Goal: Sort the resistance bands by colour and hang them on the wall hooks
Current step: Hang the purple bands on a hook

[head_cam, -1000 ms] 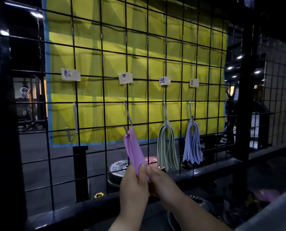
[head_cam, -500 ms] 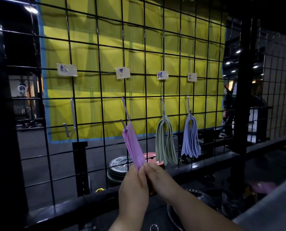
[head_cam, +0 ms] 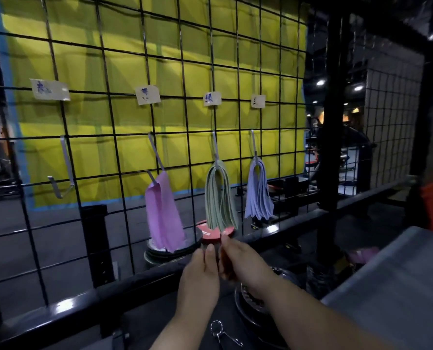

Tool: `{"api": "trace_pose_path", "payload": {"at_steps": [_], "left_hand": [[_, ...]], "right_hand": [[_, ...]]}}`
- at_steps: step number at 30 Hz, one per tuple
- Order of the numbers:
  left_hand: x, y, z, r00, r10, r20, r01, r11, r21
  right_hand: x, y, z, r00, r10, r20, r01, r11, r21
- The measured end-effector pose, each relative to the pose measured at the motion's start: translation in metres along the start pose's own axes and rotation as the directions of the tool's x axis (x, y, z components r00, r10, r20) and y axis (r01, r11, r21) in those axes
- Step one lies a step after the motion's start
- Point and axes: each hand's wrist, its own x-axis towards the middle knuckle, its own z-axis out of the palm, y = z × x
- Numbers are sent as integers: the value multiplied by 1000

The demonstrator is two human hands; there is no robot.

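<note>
A purple resistance band (head_cam: 163, 218) hangs free on the second hook of the black wire grid (head_cam: 124, 188). Several green bands (head_cam: 219, 200) hang on the third hook and several pale blue bands (head_cam: 258, 195) on the fourth. The first hook (head_cam: 63, 183) at the left is bare. Paper labels (head_cam: 147, 95) sit above each hook. My left hand (head_cam: 200, 271) is just below the purple band, fingers up and apart from it, holding nothing. My right hand (head_cam: 243, 263) is beside it; a dark red patch shows at its palm, and I cannot tell what it is.
Weight plates (head_cam: 175, 246), one of them red (head_cam: 210, 232), lie on the floor behind the grid. A black bar (head_cam: 286, 233) runs along the grid's base. A grey surface (head_cam: 392, 286) is at the right, with pink bands (head_cam: 362, 256) beside it. A metal clip (head_cam: 218, 329) lies below my hands.
Both hands let go of the purple band's lower end and dropped a little. The band now hangs loose on its hook. My view has moved closer to the grid.
</note>
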Motion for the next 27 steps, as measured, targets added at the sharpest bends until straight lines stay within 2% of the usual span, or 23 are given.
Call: {"api": "trace_pose_path", "payload": {"at_steps": [4,8,13,16,21,25,27], "left_hand": [[-11,16,39,991,-23,132,30,998,-54],[-31,34,96,951,-50,305,76,995,-72],[-67,59,183,866,-33,499,85,993,-83],[-95,70,237,788,-24,615,138,981,-139],[-148,94,316,639,22,769,51,996,-71],[-191,109,367,524,30,851,70,994,-78],[-210,115,387,462,33,886,37,998,-56]], "right_hand": [[-18,12,-39,996,35,-85,-28,996,81],[-47,25,-93,969,110,-219,-80,986,144],[-96,47,-176,909,170,-382,-147,985,89],[-132,64,-224,842,212,-497,-221,974,42],[-194,84,-289,734,238,-635,-269,962,51],[-240,96,-332,606,324,-727,-336,932,136],[-261,102,-349,528,374,-762,-363,911,196]]}}
